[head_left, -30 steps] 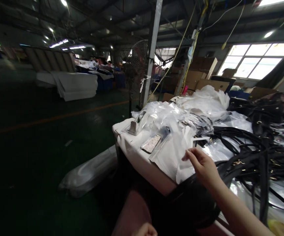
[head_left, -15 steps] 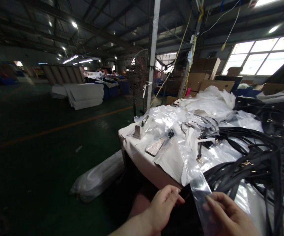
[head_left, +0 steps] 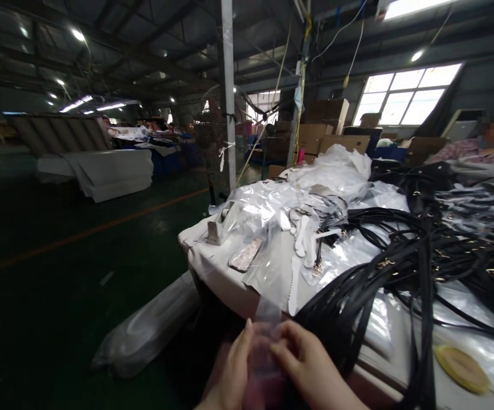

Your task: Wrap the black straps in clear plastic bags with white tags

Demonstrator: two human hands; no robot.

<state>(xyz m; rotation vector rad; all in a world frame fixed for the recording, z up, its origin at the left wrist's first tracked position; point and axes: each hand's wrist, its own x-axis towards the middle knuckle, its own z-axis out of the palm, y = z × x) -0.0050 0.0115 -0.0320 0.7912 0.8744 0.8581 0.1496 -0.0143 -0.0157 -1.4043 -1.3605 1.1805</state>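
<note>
A long, narrow clear plastic bag (head_left: 269, 307) hangs between my hands at the table's front edge, its upper end reaching over the tabletop. My right hand (head_left: 304, 353) pinches its right side between thumb and fingers. On the opposite side, my left hand (head_left: 236, 364) grips the left edge, thumb raised along it. To the right, black straps (head_left: 336, 302) with gold-coloured clasps lie in a big tangled heap. White toothed plastic strips (head_left: 293, 285) rest just beyond my hands, beside a phone in a patterned case (head_left: 245, 254).
Crumpled clear plastic bags (head_left: 255, 202) pile up at the back of the table, near a small metal block (head_left: 213, 232). A yellow tape roll (head_left: 462, 369) lies at front right. A wrapped roll (head_left: 144, 330) is on the floor. Another person (head_left: 481, 145) is at far right.
The view has turned right. My left hand has moved onto the plastic bag, and both hands now hold it close together. The bag has come away from the toothed strips.
</note>
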